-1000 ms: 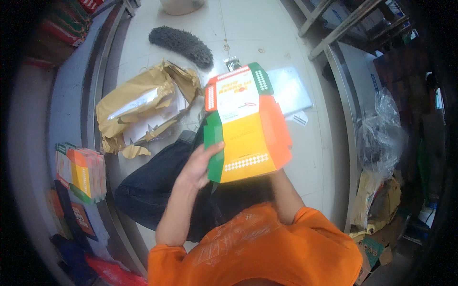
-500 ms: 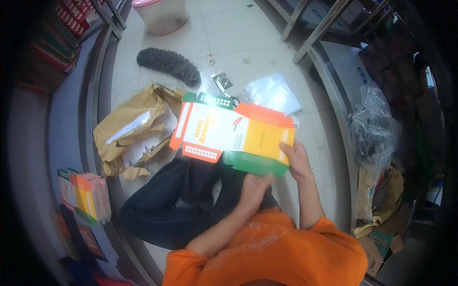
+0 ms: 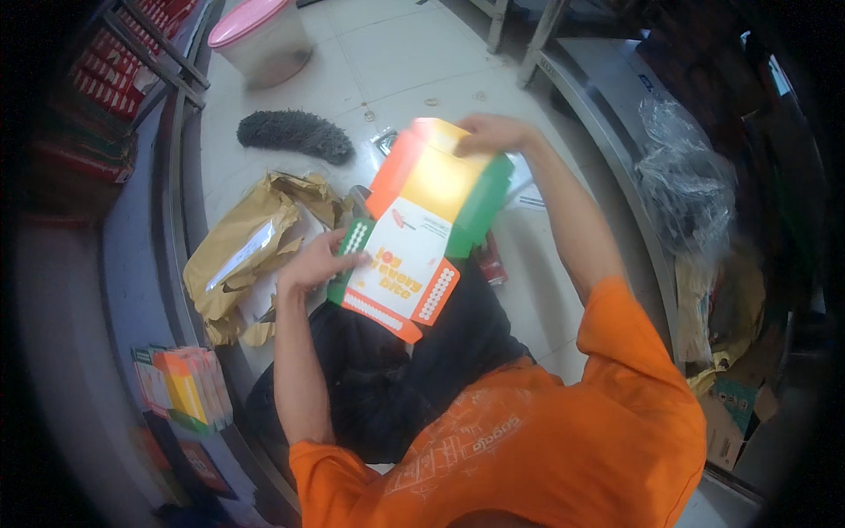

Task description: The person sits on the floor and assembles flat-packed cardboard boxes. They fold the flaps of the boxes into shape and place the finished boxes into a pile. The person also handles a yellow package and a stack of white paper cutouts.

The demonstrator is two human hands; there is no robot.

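An unfolded flat cardboard box [image 3: 400, 255] in white, yellow, orange and green hangs above my crossed legs, tilted, its white printed panel toward me. My right hand [image 3: 495, 135] is closed on its yellow far end, thumb on the face. At the near left, my left hand [image 3: 319, 262] pinches the side by the small green flap, thumb over the white panel. The fingers behind the sheet are hidden. Left of my hand, a torn brown paper package [image 3: 231, 251] lies on the floor with white sheets showing inside.
A stack of similar flat boxes [image 3: 192, 387] sits at the left. Beyond are a dark fuzzy duster head [image 3: 295, 135] and a clear tub with a pink lid [image 3: 264, 44]. Crumpled clear plastic [image 3: 682, 167] and torn brown paper [image 3: 735, 299] lie along the right metal-framed shelf [image 3: 607, 132].
The flat box has been turned so its yellow end points away from me. My right hand moved far with that end; my left hand shifted from the green flap to the left side.
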